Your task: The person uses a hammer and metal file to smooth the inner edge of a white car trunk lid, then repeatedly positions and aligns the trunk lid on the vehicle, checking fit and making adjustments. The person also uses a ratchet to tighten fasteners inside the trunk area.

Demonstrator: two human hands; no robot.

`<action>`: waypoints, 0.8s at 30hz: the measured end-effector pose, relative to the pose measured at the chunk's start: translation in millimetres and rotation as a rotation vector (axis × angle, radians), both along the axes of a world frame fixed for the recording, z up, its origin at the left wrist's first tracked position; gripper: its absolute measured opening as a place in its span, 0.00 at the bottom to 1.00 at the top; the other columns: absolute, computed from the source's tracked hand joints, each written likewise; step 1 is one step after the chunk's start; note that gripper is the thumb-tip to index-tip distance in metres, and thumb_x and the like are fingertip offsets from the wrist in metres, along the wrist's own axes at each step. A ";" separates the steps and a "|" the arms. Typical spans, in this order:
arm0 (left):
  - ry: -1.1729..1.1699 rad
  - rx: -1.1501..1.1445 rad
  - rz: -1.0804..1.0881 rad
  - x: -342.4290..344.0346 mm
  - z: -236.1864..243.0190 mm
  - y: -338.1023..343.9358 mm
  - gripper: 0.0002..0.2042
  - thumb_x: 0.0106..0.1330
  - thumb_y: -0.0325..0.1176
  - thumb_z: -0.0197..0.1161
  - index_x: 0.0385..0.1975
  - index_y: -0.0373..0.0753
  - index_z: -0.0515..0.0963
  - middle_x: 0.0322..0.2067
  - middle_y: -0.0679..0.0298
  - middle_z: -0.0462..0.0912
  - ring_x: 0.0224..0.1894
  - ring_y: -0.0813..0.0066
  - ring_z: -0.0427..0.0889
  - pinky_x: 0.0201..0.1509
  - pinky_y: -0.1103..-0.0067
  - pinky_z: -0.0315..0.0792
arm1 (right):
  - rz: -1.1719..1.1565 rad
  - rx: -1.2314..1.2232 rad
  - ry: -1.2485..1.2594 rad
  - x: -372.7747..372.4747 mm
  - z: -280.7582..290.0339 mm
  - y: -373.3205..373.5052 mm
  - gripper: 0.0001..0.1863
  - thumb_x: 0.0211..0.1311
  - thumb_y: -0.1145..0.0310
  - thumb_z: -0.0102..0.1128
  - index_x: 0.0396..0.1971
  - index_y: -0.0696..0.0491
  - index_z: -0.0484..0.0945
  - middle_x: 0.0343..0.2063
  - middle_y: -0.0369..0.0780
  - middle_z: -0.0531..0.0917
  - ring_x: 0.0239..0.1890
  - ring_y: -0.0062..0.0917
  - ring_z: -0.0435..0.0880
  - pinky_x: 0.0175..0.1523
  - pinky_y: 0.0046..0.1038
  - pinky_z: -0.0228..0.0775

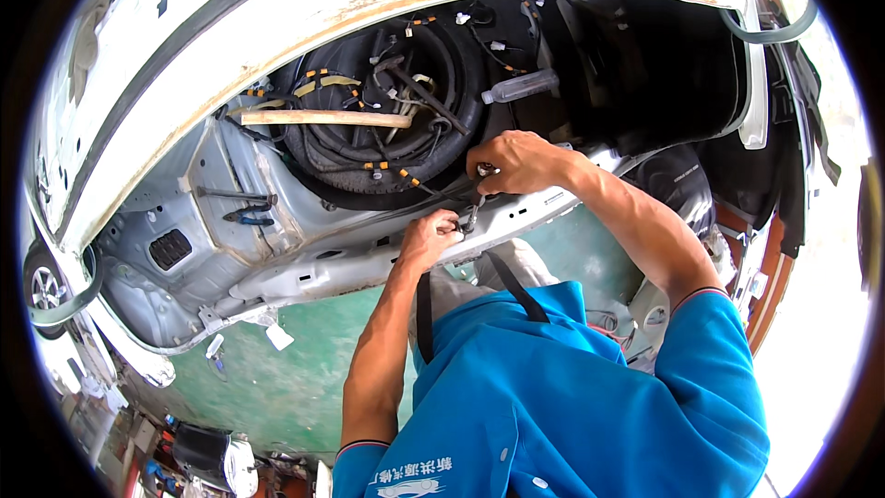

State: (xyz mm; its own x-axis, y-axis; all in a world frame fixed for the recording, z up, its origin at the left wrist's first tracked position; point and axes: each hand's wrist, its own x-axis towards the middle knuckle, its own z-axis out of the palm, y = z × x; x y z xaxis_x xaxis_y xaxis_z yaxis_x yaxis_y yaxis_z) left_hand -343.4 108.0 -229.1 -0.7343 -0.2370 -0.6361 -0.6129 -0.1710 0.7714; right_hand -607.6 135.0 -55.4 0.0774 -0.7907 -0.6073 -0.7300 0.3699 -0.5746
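Note:
My right hand point(525, 162) is closed round the upper end of a metal ratchet wrench point(475, 210). The tool's shaft points down to the silver rear sill point(369, 254) of a white car's open trunk. My left hand point(430, 238) is closed at the shaft's lower end, on the sill's edge. Its fingertips hide whatever they pinch there. Just beyond both hands, a black spare tire point(323, 186) lies in the trunk well, with cables and yellow-taped wiring inside its ring. A wooden stick point(323, 118) rests across the tire.
A clear plastic bottle point(521, 86) lies right of the tire. On the trunk's left ledge are a metal bar point(238, 195) and blue-handled pliers point(247, 216). The raised white trunk lid point(304, 32) arches over the far side. A black bag point(201, 452) stands on the green floor point(304, 378).

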 end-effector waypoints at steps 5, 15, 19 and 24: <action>-0.031 0.006 0.007 -1.1 7.3 -2.0 0.22 0.55 0.31 0.72 0.52 0.37 0.79 0.44 0.52 0.87 0.46 0.65 0.86 0.51 0.72 0.80 | 0.153 0.000 -0.046 4.9 -4.4 -20.6 0.14 0.55 0.60 0.64 0.40 0.50 0.83 0.32 0.41 0.86 0.40 0.39 0.84 0.46 0.38 0.73; 0.008 -0.003 0.010 0.8 1.3 0.5 0.23 0.55 0.30 0.72 0.52 0.34 0.79 0.45 0.52 0.87 0.46 0.65 0.86 0.52 0.71 0.80 | 0.181 0.215 0.312 30.3 -10.4 -46.3 0.23 0.67 0.50 0.56 0.43 0.57 0.81 0.40 0.51 0.85 0.47 0.43 0.84 0.50 0.45 0.74; -0.007 -0.013 0.002 -0.3 7.7 -1.2 0.23 0.54 0.31 0.73 0.52 0.35 0.79 0.45 0.52 0.87 0.47 0.65 0.86 0.52 0.71 0.80 | -0.001 0.194 0.079 23.3 -11.0 -37.6 0.29 0.68 0.45 0.55 0.50 0.60 0.76 0.38 0.50 0.85 0.44 0.46 0.85 0.48 0.50 0.75; -0.027 0.003 -0.005 0.6 5.4 -2.2 0.23 0.54 0.32 0.72 0.52 0.35 0.79 0.45 0.52 0.87 0.47 0.64 0.86 0.52 0.72 0.79 | -0.337 0.306 -0.458 8.1 -6.9 -27.0 0.22 0.72 0.63 0.54 0.60 0.59 0.74 0.32 0.40 0.84 0.28 0.19 0.82 0.29 0.23 0.73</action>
State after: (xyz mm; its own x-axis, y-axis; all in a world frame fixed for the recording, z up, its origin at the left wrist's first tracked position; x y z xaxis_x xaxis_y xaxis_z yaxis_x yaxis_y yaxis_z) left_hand -342.7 105.8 -223.7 -0.7180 -0.2311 -0.6565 -0.6346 -0.1700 0.7539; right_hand -599.4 108.0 -62.2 0.1597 -0.6134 -0.7734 -0.2515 0.7324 -0.6328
